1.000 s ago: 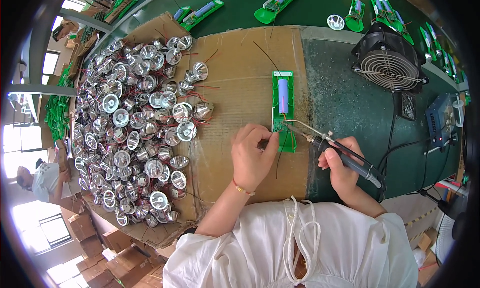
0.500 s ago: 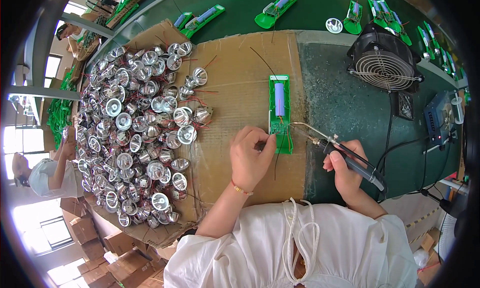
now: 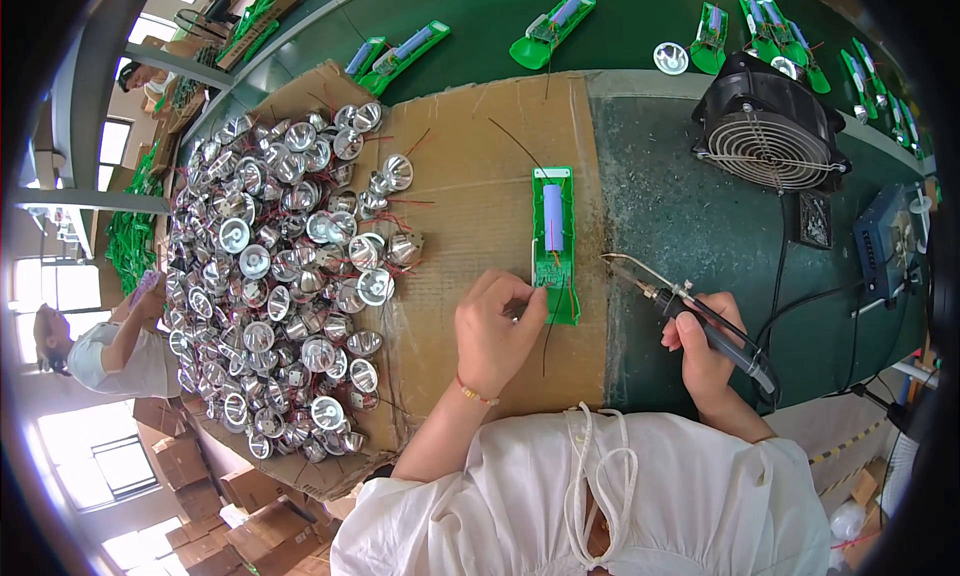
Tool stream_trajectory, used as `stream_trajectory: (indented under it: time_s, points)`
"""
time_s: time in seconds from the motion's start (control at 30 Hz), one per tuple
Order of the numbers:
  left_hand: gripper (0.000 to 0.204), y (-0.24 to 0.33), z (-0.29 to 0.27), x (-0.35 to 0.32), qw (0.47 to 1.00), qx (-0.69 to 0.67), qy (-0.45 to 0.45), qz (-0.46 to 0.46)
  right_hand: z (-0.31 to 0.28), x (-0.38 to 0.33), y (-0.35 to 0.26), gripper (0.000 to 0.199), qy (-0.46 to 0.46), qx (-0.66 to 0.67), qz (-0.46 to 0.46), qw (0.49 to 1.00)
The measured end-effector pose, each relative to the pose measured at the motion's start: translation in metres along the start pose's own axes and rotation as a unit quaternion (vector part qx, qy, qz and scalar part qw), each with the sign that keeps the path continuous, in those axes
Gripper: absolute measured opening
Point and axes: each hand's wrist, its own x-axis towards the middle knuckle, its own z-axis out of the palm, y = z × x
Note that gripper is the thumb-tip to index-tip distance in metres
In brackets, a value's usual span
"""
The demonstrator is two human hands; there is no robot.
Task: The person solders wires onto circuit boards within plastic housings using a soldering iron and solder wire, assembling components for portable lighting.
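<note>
A green plastic housing lies upright in the view on the cardboard, with a lilac cylindrical battery and a small green circuit board in it. My left hand is closed in a pinch at the housing's lower left edge, beside the board; what its fingertips hold is hidden. A thin dark wire runs past them. My right hand grips a soldering iron with a thin curved metal tube along it. The iron's tip points left, apart from the housing, over the cardboard's right edge.
Many silvery reflector cups with red wires are heaped at left on cardboard. A black fan stands at back right, near a blue soldering station. More green housings line the back. Another person is at far left.
The soldering iron has moved right, its tip drawing away from the circuit board. My left hand stays pinched beside the housing. The whole view has shifted slightly.
</note>
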Motion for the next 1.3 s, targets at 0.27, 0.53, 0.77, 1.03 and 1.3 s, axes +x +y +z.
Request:
stream_trajectory:
  time_s: [0.27,0.53,0.77,1.03,1.3]
  points:
    - [0.015,0.000,-0.008,0.034,0.977,0.127,-0.164,-0.045,-0.008,0.006,0.000,0.016,0.027,0.022,0.060,0.998]
    - [0.020,0.028,0.093,0.237,0.944,0.283,-0.111,0.126,-0.005,0.007,0.001,0.016,0.030,0.052,0.092,0.994]
    - [0.016,0.025,0.068,0.321,0.969,0.113,0.095,0.197,-0.008,0.007,0.000,0.018,0.037,0.050,0.130,0.990]
    - [0.021,-0.009,0.045,0.254,0.952,0.291,-0.077,0.061,-0.007,0.010,0.000,0.016,0.053,0.034,0.126,0.990]
    - [0.029,-0.016,-0.031,0.078,0.967,0.233,-0.043,0.097,-0.002,0.014,0.007,0.015,0.059,0.001,0.083,0.995]
